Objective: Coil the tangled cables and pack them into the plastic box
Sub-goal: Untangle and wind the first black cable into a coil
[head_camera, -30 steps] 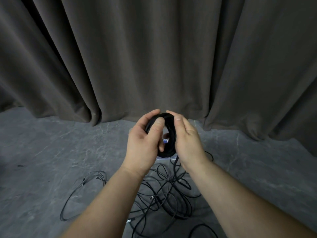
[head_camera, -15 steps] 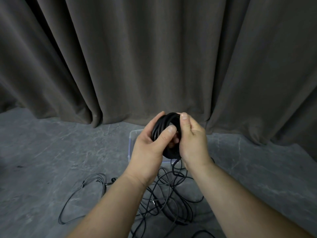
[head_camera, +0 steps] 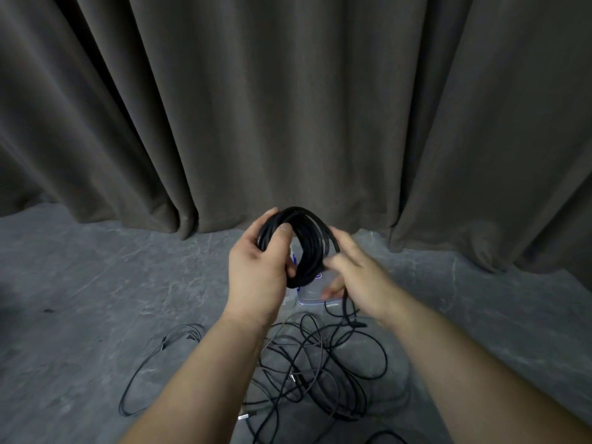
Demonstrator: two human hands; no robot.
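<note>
My left hand (head_camera: pixel 259 274) grips a coil of black cable (head_camera: pixel 307 245) held up in front of me, thumb through the ring. My right hand (head_camera: pixel 355 277), blurred with motion, sits just right of the coil. The coil's loose strand runs through its curled fingers, and the tail hangs down below it. Behind and below the hands only a corner of the clear plastic box (head_camera: pixel 312 299) shows on the floor. A tangle of black and grey cables (head_camera: pixel 320 363) lies on the floor between my forearms.
A thin grey cable loop (head_camera: pixel 150 366) trails out to the left of the tangle. A dark pleated curtain (head_camera: pixel 288 107) hangs right behind the box. Grey stone floor (head_camera: pixel 96 283) stretches to both sides.
The coil has turned so its ring faces me more openly. My right hand has come off the coil's rim and swung down to the right along the loose strand.
</note>
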